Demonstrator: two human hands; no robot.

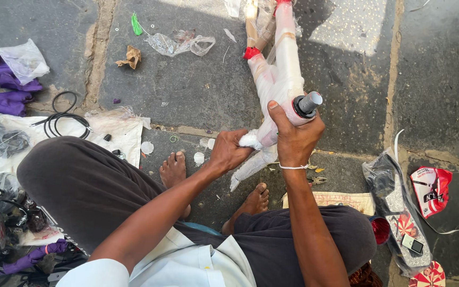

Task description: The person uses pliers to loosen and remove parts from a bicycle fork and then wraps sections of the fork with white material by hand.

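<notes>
Stone-paved floor [197, 90] littered with plastic bags, right hand [296, 135] gripping plastic-wrapped bicycle frame [280, 74] near its tube end, left hand [228, 151] pinching loose wrapping [251, 140].

I count my two hands, left [228, 151] and right [295, 137]; two bare feet [173, 170]; one wrapped frame [280, 74]; one black cable coil [65, 118]; two red-and-white packets [430, 190]; one paper scrap [132, 57].
</notes>
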